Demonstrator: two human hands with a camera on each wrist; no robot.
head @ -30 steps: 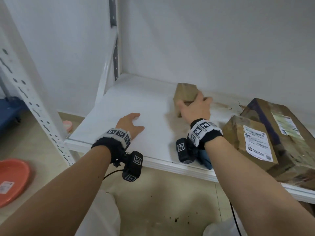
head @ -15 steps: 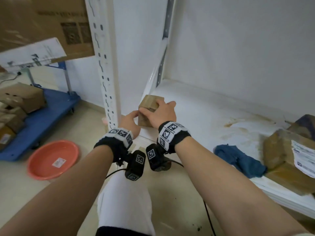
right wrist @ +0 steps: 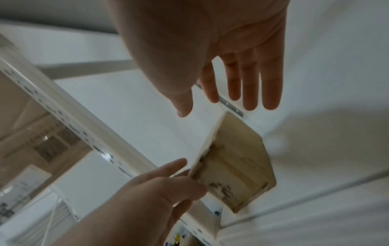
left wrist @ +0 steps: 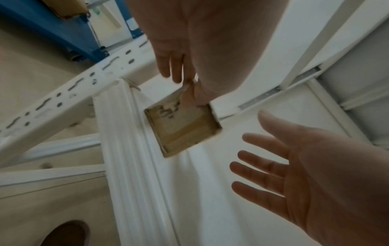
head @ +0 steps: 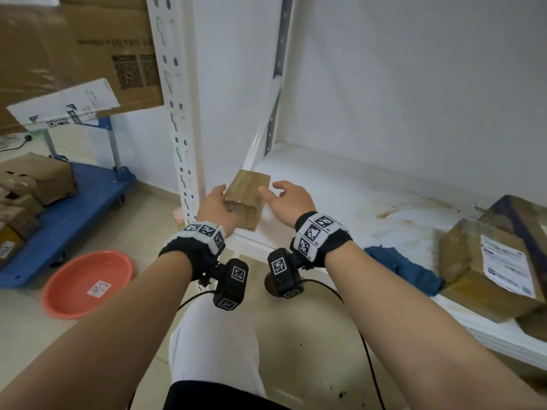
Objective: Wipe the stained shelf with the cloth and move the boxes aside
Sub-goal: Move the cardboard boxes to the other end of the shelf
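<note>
A small brown cardboard box [head: 246, 194] stands at the front left corner of the white shelf [head: 340, 184]. My left hand [head: 219, 202] holds the box's left side, thumb on its face in the left wrist view [left wrist: 192, 94]. Just right of the box, my right hand [head: 278, 190] hovers with fingers spread, holding nothing. The box [right wrist: 238, 169] and the pinching left hand [right wrist: 168, 179] show in the right wrist view. A blue cloth [head: 405, 272] lies crumpled on the shelf's front edge. Brown stains [head: 396, 216] mark the shelf's middle.
Two larger taped boxes [head: 488, 270] [head: 515, 214] sit at the shelf's right end. The perforated upright post [head: 177, 113] rises just left of the small box. On the floor are a red basin [head: 88, 282] and a blue trolley [head: 74, 202] with several boxes.
My right hand carried the small box from the shelf's middle to the front left corner. My left hand took hold of it, and my right hand has now let go and opened.
</note>
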